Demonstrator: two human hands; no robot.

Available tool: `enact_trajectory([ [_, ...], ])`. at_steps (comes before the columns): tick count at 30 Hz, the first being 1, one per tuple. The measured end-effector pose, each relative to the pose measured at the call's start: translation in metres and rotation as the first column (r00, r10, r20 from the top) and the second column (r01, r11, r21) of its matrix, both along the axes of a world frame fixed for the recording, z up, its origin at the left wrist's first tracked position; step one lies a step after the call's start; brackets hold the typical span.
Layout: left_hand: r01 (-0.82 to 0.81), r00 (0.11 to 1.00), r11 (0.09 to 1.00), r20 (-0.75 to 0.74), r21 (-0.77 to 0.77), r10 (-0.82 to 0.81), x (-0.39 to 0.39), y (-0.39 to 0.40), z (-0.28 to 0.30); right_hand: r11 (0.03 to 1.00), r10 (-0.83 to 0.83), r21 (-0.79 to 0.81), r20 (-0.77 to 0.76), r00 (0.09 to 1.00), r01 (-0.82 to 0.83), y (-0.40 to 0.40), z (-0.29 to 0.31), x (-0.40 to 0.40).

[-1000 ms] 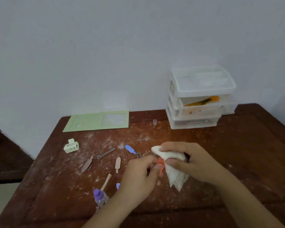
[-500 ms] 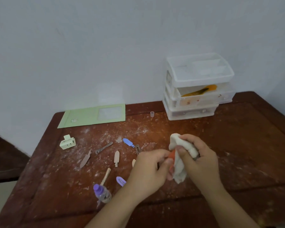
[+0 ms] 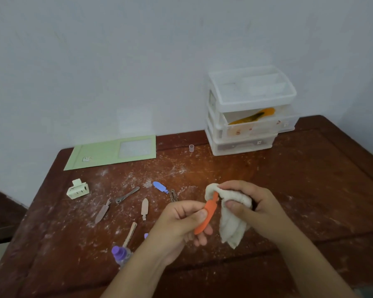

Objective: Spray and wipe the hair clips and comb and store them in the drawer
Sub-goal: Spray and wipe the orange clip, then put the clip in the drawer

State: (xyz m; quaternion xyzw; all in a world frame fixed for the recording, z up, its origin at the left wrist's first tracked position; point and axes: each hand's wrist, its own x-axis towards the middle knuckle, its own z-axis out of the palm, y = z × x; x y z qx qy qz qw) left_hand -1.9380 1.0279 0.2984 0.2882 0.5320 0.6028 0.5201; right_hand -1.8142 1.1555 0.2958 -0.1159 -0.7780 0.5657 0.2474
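Note:
My left hand pinches an orange hair clip above the table's middle. My right hand grips a white cloth, folded over the clip's upper tip. Several more clips lie to the left: a blue one, a beige one, a brown one, a grey metal one, a dark snap clip and a pale green claw clip. A purple-capped spray bottle stands near my left forearm. The white drawer unit at the back has its middle drawer open with an orange comb inside.
A green folder lies at the back left of the dusty wooden table. A small clear cap stands beside the drawer unit. A wooden stick lies by the bottle. A wall runs behind the table.
The orange clip has been drawn out of the cloth, so most of it now shows. My right hand has slid the cloth up to the clip's tip.

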Motion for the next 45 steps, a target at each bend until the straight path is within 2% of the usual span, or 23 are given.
enact_trajectory([
  [4, 0.046, 0.998, 0.998, 0.042, -0.043, -0.045, -0.001, -0.003, 0.000, 0.998, -0.002, -0.061, 0.006, 1.000, 0.003, 0.000, -0.005, -0.007],
  [6, 0.026, 0.998, 0.996, -0.050, -0.088, -0.030, -0.001, -0.004, -0.003, 0.998, 0.021, -0.068, 0.095, 0.995, -0.015, 0.002, -0.009, -0.009],
  [9, -0.010, 0.971, 0.983, -0.236, -0.184, -0.035, -0.001, -0.002, -0.016, 0.981, 0.099, -0.188, 0.268, 0.958, -0.049, 0.016, -0.019, -0.013],
  [10, -0.014, 0.962, 0.976, -0.269, -0.215, -0.046, -0.001, 0.000, -0.021, 0.990, 0.054, -0.143, 0.344, 0.938, -0.004, 0.022, -0.029, -0.015],
  [11, -0.026, 0.958, 0.969, -0.284, -0.245, -0.046, -0.002, 0.002, -0.026, 0.998, -0.056, -0.009, 0.427, 0.903, 0.066, 0.028, -0.041, -0.017],
  [13, -0.080, 0.957, 0.951, -0.289, -0.298, -0.010, -0.007, 0.007, -0.036, 0.925, -0.317, 0.356, 0.522, 0.792, 0.136, 0.037, -0.071, -0.020],
  [15, -0.135, 0.955, 0.931, -0.294, -0.340, 0.031, -0.012, 0.013, -0.044, 0.816, -0.436, 0.574, 0.536, 0.723, 0.067, 0.038, -0.101, -0.021],
  [17, -0.176, 0.956, 0.915, -0.285, -0.363, 0.071, -0.015, 0.020, -0.051, 0.748, -0.458, 0.662, 0.574, 0.678, -0.055, 0.032, -0.121, -0.021],
  [20, -0.233, 0.949, 0.895, -0.290, -0.380, 0.124, -0.020, 0.032, -0.056, 0.668, -0.544, 0.743, 0.522, 0.657, -0.037, 0.027, -0.136, -0.023],
  [23, -0.276, 0.909, 0.890, -0.398, -0.362, 0.120, -0.026, 0.049, -0.056, 0.647, -0.573, 0.762, 0.459, 0.679, 0.032, 0.033, -0.138, -0.022],
  [25, -0.294, 0.863, 0.898, -0.494, -0.326, 0.103, -0.032, 0.065, -0.049, 0.654, -0.572, 0.735, 0.325, 0.754, 0.179, 0.052, -0.124, -0.022],
  [27, -0.296, 0.805, 0.919, -0.587, -0.262, 0.091, -0.038, 0.087, -0.038, 0.618, -0.618, 0.684, 0.118, 0.777, 0.388, 0.083, -0.101, -0.025],
  [29, -0.285, 0.749, 0.940, -0.655, -0.185, 0.098, -0.043, 0.113, -0.023, 0.534, -0.665, 0.641, -0.083, 0.742, 0.551, 0.118, -0.072, -0.028],
  [32, -0.269, 0.663, 0.959, -0.739, -0.092, 0.115, -0.051, 0.160, 0.001, 0.366, -0.677, 0.661, -0.294, 0.675, 0.655, 0.170, -0.038, -0.034],
  [34, -0.240, 0.605, 0.969, -0.789, -0.051, 0.108, -0.055, 0.192, 0.015, 0.266, -0.713, 0.718, -0.302, 0.632, 0.643, 0.198, -0.032, -0.040],
  [35, -0.222, 0.581, 0.974, -0.807, -0.034, 0.104, -0.056, 0.208, 0.020, 0.250, -0.744, 0.735, -0.271, 0.611, 0.631, 0.209, -0.033, -0.042],
  [39, -0.171, 0.435, 0.983, -0.900, -0.070, 0.012, -0.054, 0.264, 0.031, 0.287, -0.811, 0.695, -0.190, 0.554, 0.659, 0.223, -0.043, -0.046],
  [41, -0.153, 0.358, 0.982, -0.933, -0.108, -0.047, -0.054, 0.287, 0.030, 0.311, -0.791, 0.676, -0.205, 0.576, 0.668, 0.232, -0.056, -0.046],
  [44, -0.112, 0.307, 0.982, -0.945, -0.150, -0.109, -0.050, 0.306, 0.025, 0.356, -0.750, 0.662, -0.218, 0.625, 0.659, 0.241, -0.069, -0.045],
  [45, -0.091, 0.259, 0.982, -0.956, -0.167, -0.139, -0.047, 0.308, 0.022, 0.357, -0.744, 0.647, -0.239, 0.624, 0.673, 0.240, -0.067, -0.045],
])
